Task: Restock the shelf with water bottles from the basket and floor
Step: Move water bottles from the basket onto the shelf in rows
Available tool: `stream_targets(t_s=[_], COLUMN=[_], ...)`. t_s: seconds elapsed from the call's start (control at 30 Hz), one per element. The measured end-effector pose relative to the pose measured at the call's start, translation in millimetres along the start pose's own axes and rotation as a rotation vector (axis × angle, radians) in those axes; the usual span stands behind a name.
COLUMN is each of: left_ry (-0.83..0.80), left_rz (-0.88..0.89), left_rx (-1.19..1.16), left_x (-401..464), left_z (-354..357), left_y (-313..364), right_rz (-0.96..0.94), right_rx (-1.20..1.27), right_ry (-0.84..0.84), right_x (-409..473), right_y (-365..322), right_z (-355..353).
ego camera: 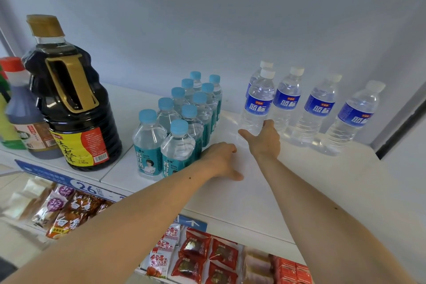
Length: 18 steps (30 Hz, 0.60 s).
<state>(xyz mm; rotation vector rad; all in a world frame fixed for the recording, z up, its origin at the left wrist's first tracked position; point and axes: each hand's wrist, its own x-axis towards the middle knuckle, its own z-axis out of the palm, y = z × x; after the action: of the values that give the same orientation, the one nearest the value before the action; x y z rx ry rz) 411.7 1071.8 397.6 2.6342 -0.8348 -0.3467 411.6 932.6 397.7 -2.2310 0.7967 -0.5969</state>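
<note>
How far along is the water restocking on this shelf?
Five blue-label water bottles already stand on the shelf. The right hand is at the base of the front-left bottle, the left hand beside the soda-water bottles. Basket and floor are out of view.
</note>
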Motion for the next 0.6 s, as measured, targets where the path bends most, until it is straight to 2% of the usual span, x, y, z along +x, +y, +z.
stream_targets(t_s=[0.33,0.6], left_ry=[-0.005,0.073], left_rz=[0.008,0.07], left_rx=[-0.019,-0.085], left_x=[-6,-24], left_z=[-2,8], left_y=[0,-1], right_rz=[0.005,-0.062], right_rx=[0.072,0.037], right_ry=[-0.049,0.044], right_x=[-11,-57], right_y=[12,52], right_z=[-12,-51])
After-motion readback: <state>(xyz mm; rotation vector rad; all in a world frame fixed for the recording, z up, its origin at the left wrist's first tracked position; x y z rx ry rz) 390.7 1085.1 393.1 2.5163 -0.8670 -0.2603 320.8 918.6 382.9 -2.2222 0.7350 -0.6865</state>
